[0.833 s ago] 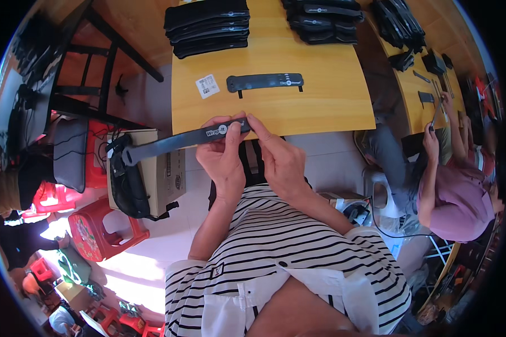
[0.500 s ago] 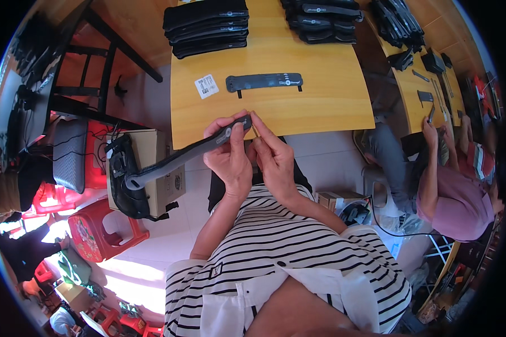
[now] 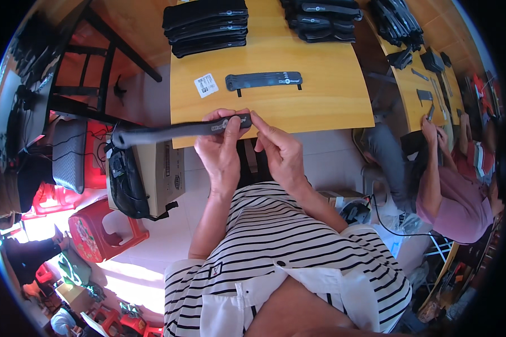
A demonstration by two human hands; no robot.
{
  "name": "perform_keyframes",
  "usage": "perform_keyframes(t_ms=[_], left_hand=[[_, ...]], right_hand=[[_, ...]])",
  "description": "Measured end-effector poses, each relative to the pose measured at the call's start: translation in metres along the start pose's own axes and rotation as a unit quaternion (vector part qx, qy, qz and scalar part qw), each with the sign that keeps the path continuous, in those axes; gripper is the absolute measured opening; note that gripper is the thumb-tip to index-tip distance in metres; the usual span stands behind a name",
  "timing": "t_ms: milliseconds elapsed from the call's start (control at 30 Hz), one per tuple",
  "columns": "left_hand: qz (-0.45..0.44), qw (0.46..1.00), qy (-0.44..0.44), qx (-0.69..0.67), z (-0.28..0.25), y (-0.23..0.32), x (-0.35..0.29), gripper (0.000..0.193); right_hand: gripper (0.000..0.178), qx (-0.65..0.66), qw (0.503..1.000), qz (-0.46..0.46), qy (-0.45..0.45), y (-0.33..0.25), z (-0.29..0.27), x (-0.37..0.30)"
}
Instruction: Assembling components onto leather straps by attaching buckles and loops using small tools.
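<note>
Strap [image 3: 177, 131] in left hand [image 3: 221, 151], beside right hand [image 3: 283, 156]

A table [image 3: 331, 106] lies before me: behind, a left stack [image 3: 205, 36] and a right stack [image 3: 326, 31]; nearer, a label [image 3: 206, 85] left of a lying strap [image 3: 258, 81]. A held strap [image 3: 171, 131] extends left from my left hand [image 3: 219, 154], my right hand [image 3: 284, 157] at its right end.

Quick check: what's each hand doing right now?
Left hand: closed, pinching a dark strap near its right end.
Right hand: partly curled, index fingertip at the strap's end; whether it grips anything cannot be told.
</note>
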State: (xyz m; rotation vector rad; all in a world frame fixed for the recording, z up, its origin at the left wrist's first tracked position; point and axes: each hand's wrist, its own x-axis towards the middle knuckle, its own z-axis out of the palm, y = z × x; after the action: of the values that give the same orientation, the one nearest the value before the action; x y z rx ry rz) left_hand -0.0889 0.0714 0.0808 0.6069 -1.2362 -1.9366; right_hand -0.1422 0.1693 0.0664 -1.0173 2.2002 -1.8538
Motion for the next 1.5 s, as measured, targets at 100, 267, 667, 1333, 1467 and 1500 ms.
perform_keyframes(t_ms=[100,267,667,1333,1467,1500], left_hand=[[-0.079,0.996,-0.029,0.000,-0.011,0.008,0.008,0.015],[-0.131,0.989,-0.062,0.025,-0.021,0.004,0.012,0.016],[0.069,0.996,0.038,0.052,0.004,-0.023,-0.008,0.017],[-0.232,0.952,-0.186,0.074,-0.034,0.016,0.030,0.013],[-0.266,0.939,-0.194,0.096,-0.035,0.017,0.035,0.014],[-0.267,0.939,-0.192,0.097,-0.036,0.017,0.035,0.014]], right_hand=[[0.039,-0.060,0.992,0.055,-0.092,-0.007,-0.018,0.008],[0.041,-0.123,0.982,0.021,-0.139,-0.008,-0.022,0.011],[0.032,0.200,0.955,0.218,-0.019,0.008,0.009,-0.008],[0.040,-0.241,0.919,-0.163,-0.265,-0.007,-0.042,0.036],[0.044,-0.229,0.915,-0.188,-0.272,0.001,-0.039,0.034],[0.045,-0.214,0.920,-0.193,-0.268,0.007,-0.036,0.032]])
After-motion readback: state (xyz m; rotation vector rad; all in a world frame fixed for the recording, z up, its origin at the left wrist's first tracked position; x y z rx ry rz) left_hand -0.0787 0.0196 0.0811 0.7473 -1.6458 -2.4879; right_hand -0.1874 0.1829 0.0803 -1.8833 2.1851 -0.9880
